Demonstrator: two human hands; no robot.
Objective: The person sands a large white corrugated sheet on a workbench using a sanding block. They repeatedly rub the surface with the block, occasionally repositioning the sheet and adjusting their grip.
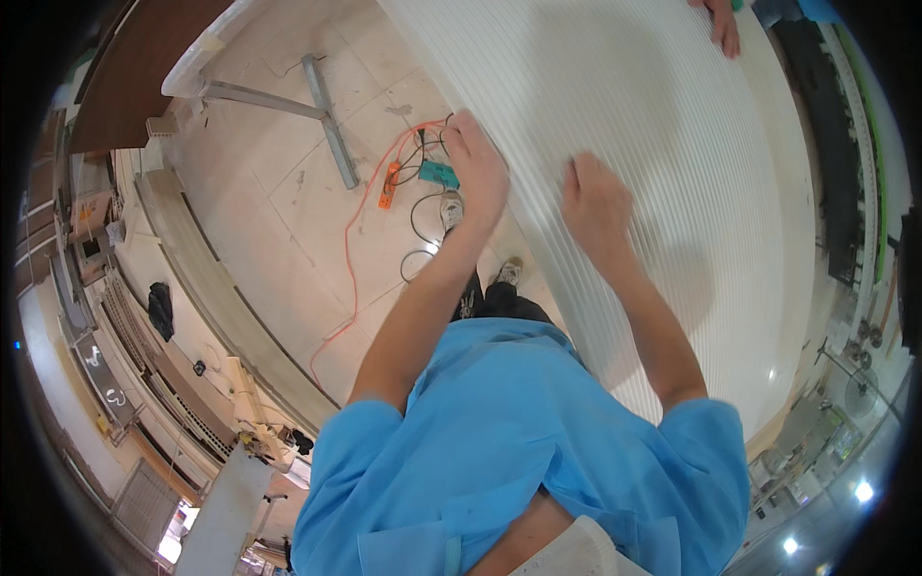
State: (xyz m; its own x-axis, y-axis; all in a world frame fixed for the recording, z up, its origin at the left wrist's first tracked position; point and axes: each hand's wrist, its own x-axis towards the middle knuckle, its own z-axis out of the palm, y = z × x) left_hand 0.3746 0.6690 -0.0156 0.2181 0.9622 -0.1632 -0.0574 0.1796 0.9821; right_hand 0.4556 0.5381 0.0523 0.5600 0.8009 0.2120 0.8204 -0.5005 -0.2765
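Observation:
A large white panel [691,163] with fine parallel ribs stretches from beside my body to the far side. At its left edge is my left hand [477,173], fingers curled and closed; whatever they may hold is hidden. My right hand [597,206] is over the ribbed surface, its fingers pinched together. Anything between those fingertips is too small to make out. The two hands are a short distance apart.
Another person's hand [722,27] rests on the panel's far right. On the tiled floor to the left lie an orange cable [349,254], an orange power strip [389,185] and a teal box-shaped item [439,174]. A metal stand [328,120] is beyond them.

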